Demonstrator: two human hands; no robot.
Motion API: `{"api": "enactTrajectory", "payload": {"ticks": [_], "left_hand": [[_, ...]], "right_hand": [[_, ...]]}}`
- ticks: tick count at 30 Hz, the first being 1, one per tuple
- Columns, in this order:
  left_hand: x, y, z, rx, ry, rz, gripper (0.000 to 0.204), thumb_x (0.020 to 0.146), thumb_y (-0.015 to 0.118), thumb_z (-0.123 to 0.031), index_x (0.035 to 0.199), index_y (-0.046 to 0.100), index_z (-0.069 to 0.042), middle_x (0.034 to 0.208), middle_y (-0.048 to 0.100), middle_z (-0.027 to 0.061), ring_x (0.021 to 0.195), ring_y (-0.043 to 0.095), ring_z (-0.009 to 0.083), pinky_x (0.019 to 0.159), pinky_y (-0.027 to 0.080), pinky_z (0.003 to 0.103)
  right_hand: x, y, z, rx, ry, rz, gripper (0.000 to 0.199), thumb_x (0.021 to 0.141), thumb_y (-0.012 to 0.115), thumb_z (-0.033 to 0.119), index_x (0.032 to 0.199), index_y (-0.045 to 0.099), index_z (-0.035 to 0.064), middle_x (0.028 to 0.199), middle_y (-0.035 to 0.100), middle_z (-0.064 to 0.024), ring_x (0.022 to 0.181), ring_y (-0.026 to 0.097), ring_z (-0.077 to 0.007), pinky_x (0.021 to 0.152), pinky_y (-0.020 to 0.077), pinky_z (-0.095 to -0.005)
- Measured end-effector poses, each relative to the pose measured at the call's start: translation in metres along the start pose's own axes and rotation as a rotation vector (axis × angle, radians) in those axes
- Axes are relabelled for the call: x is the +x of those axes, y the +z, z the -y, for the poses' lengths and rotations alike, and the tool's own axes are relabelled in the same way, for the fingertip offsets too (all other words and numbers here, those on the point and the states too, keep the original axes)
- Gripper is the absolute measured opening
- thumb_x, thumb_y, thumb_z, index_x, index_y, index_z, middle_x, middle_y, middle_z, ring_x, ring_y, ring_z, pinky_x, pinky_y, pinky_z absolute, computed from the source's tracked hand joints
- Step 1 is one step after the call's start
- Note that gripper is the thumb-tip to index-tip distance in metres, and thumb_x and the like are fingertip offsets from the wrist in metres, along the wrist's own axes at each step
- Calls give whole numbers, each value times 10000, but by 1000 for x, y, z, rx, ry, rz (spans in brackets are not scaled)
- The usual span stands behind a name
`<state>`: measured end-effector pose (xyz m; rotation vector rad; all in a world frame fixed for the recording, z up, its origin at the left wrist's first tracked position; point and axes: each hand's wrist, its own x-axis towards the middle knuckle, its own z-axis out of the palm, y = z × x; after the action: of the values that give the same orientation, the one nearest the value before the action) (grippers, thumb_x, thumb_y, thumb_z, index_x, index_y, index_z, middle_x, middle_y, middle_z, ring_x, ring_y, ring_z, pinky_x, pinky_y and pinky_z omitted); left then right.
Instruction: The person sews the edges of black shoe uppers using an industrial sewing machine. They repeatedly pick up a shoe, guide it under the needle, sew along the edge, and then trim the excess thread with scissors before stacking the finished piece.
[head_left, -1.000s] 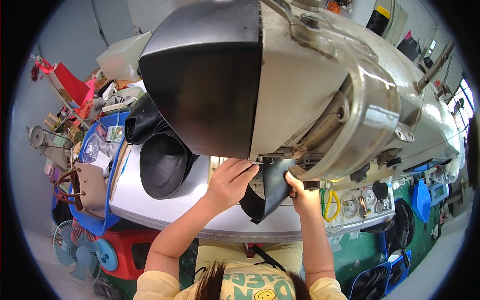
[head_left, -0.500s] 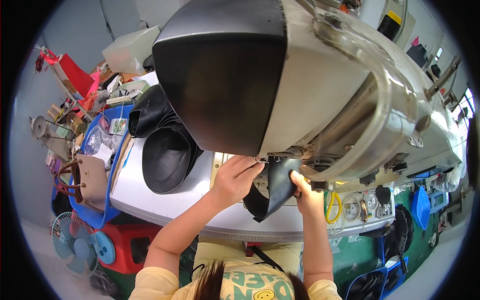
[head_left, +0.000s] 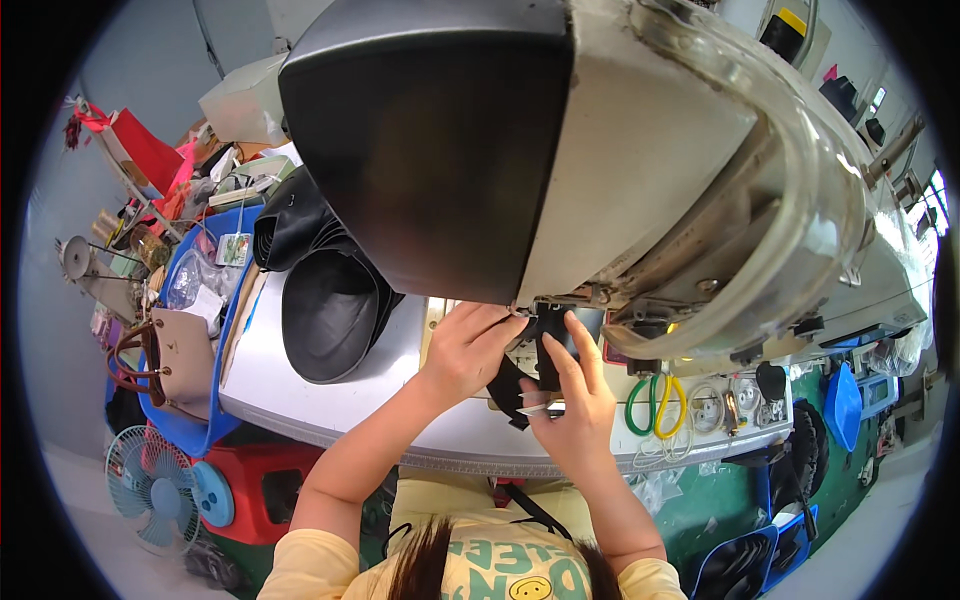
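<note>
A large sewing machine (head_left: 640, 130) with a black cover fills the upper middle of the head view. Under its front edge, my left hand (head_left: 466, 350) is closed, fingertips together beside a small shiny metal part; what they pinch is hidden. My right hand (head_left: 580, 400) has its index and middle fingers stretched out and apart, laid along a black leather-like piece (head_left: 550, 345) below the needle area. A thin pale object (head_left: 540, 408) shows by the right thumb, its kind unclear. The piece's curved dark band (head_left: 508, 395) hangs between my hands.
Stacked black curved pieces (head_left: 330, 315) lie on the white table (head_left: 400, 400) at left. Green and yellow rings (head_left: 670, 408) hang at the table's right side. A blue bin (head_left: 225, 385), a handbag (head_left: 185, 355), a fan (head_left: 155, 490) and a red stool (head_left: 260, 490) stand at left.
My right hand has let go of the black piece's right edge and moved left and down, fingers now spread. The piece has turned under the machine. My left hand stays nearly in place.
</note>
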<state>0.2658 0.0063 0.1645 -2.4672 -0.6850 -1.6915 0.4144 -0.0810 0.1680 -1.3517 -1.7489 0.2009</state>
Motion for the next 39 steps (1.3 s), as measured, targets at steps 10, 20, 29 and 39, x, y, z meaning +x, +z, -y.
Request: {"api": "enactTrajectory", "payload": {"ticks": [10,20,29,39], "left_hand": [[1,5,5,31,23,-45,215,618,677,63,828,651,26,865,643,127,807,626,296,672,521,362],[5,2,-1,179,124,4,176,659,698,-12,831,663,8,853,625,81,807,611,230,659,502,354],[5,4,-19,323,111,9,183,682,692,-4,859,661,29,875,626,90,798,622,217,626,473,327],[-16,3,-20,66,-171,-12,274,694,686,-7,965,656,10,1035,609,140,985,592,286,834,455,384]], "right_hand": [[8,-8,-2,-29,-53,9,446,718,671,-68,1149,580,1,1313,503,-195,1016,627,-312,738,566,-309],[15,-22,-28,101,27,79,426,794,602,-90,1190,610,67,1279,551,-163,1051,622,-270,717,553,-280],[19,-25,-52,40,-47,39,652,657,506,-215,1198,634,126,1026,645,-75,803,631,-127,667,483,-228],[18,-33,-32,-122,-149,-26,389,551,649,-50,925,671,52,932,619,-130,753,589,-311,616,497,-368]]}}
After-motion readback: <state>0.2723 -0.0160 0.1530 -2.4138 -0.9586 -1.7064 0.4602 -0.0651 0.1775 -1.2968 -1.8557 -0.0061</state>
